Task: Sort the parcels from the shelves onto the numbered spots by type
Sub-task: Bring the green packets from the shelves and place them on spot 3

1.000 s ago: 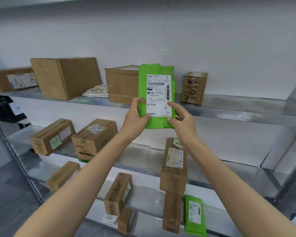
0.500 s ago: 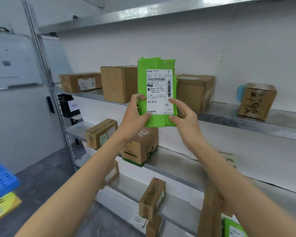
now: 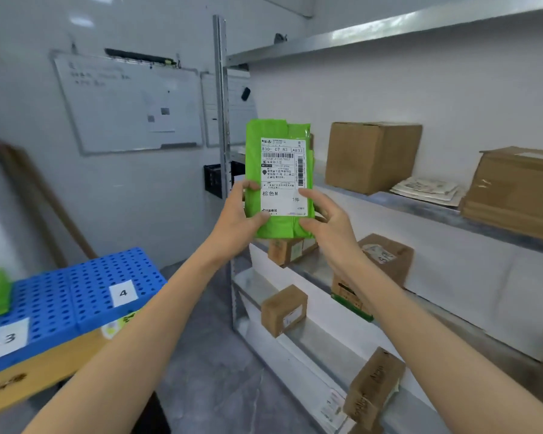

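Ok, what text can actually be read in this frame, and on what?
"棕色M", "1件": label on the green parcel.
"830- C7 83 [A83]", roughly: same label's top line.
"4": paper sign on the blue platform.
"3": paper sign, same platform.
Whiteboard writing, cardboard box markings, label small print: too blurred.

A whiteboard (image 3: 129, 101) hangs on the far wall at left, with small papers (image 3: 160, 115) stuck to it. Just right of it is a second board (image 3: 235, 114) carrying a black eraser (image 3: 245, 93). Below that sits a black crate (image 3: 215, 180). A wooden plank (image 3: 41, 202) leans against the left wall. The floor (image 3: 207, 355) is grey.
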